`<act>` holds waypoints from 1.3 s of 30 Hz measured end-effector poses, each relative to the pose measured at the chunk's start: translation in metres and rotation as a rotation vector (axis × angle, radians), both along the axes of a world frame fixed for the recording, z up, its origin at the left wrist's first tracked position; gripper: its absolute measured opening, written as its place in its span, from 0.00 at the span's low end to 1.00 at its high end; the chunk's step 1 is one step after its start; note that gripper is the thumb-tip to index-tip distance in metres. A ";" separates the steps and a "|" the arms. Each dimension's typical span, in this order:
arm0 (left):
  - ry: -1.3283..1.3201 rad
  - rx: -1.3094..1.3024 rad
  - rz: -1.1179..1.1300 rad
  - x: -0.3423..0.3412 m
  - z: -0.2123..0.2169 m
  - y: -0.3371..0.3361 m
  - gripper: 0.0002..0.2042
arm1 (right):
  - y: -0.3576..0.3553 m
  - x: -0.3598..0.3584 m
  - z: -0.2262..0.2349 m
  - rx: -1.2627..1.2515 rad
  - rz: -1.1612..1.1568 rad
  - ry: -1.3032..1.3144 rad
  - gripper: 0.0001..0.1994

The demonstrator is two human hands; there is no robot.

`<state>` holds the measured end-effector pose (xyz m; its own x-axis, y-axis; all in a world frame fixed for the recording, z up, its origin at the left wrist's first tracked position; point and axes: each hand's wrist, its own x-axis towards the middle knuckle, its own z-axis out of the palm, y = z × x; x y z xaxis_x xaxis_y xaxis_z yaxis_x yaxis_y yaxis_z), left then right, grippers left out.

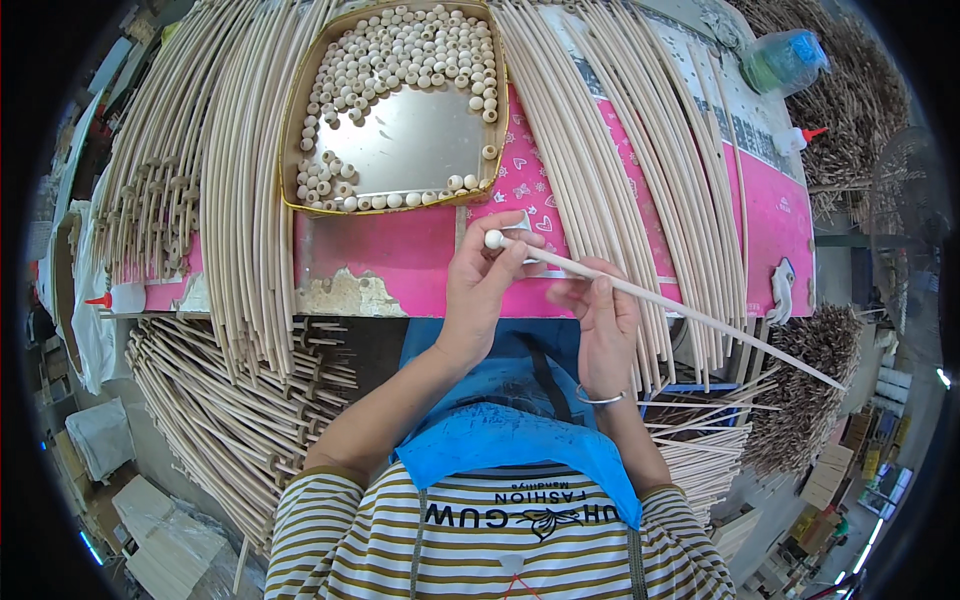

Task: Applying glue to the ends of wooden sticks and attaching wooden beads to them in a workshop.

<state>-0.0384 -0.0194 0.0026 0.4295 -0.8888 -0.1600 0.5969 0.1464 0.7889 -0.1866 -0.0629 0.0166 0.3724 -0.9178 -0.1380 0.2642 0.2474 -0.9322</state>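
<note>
Wooden rod (700, 316) slants across the front of the pink table (372, 250), pale bead (493, 239) at its left end. On my feed, left hand (478, 290) pinches it beside the bead; right hand (606, 335) grips farther along. Bead tray (405, 150) lies beyond.

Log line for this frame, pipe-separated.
left hand: on rod at pale bead end | right hand: on rod, farther along | tray: loose beads

Beads (400, 52) lie in 1 tray (420, 135) on the table (350, 245), rods (247, 200) to its left and right.
</note>
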 end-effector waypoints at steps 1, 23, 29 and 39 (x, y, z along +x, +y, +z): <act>0.076 -0.008 0.019 -0.001 -0.001 -0.003 0.15 | -0.001 -0.011 0.012 0.053 0.149 0.109 0.16; -0.418 -0.315 -0.372 0.108 0.073 -0.075 0.12 | 0.023 -0.221 -0.002 -0.671 0.003 0.839 0.12; -0.610 -0.154 -0.611 -0.046 0.085 -0.086 0.33 | 0.073 -0.278 -0.062 -0.069 -0.957 0.532 0.13; -0.377 0.112 -0.694 -0.017 0.023 -0.043 0.21 | 0.148 -0.525 -0.246 0.217 -1.426 1.559 0.20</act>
